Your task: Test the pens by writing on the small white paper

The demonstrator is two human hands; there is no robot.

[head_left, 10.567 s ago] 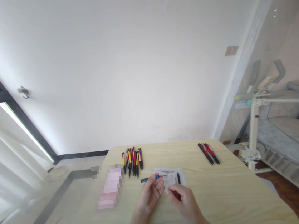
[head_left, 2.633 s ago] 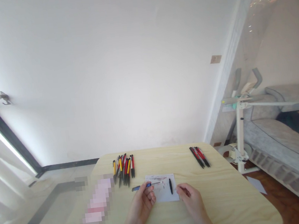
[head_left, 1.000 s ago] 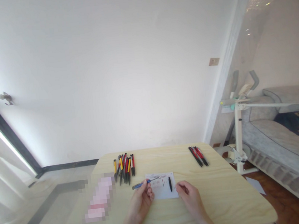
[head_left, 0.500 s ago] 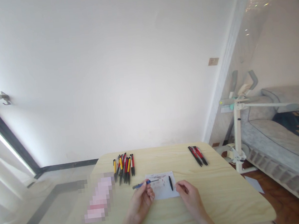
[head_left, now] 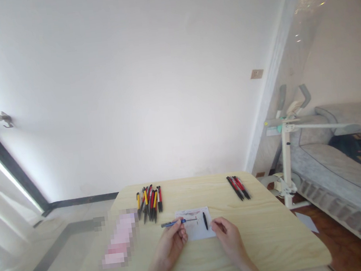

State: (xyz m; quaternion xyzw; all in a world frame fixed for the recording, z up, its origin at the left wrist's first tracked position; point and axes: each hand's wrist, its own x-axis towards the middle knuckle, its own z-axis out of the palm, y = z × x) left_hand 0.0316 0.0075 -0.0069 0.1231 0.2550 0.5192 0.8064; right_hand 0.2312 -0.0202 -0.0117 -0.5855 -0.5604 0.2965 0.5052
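My left hand (head_left: 174,243) pinches a blue pen part (head_left: 172,223) with a thin refill sticking out to the right over a white paper slip (head_left: 195,230). A small black pen tip piece (head_left: 205,220) lies on that slip. My right hand (head_left: 228,238) rests at the slip's right edge with its fingers curled; what they pinch is too small to name. Both hands sit near the front middle of the light wooden table (head_left: 277,237).
A bundle of several yellow, red and black pens (head_left: 149,199) lies at the back left. A smaller group of red and black pens (head_left: 238,187) lies back right. A blurred pink object (head_left: 120,239) sits left. A white stand (head_left: 285,158) and a grey sofa (head_left: 350,164) are beyond the table's right side.
The blue pen part in my left hand has levelled out and shifted slightly right over the slip. My right hand has stayed at the slip's edge.
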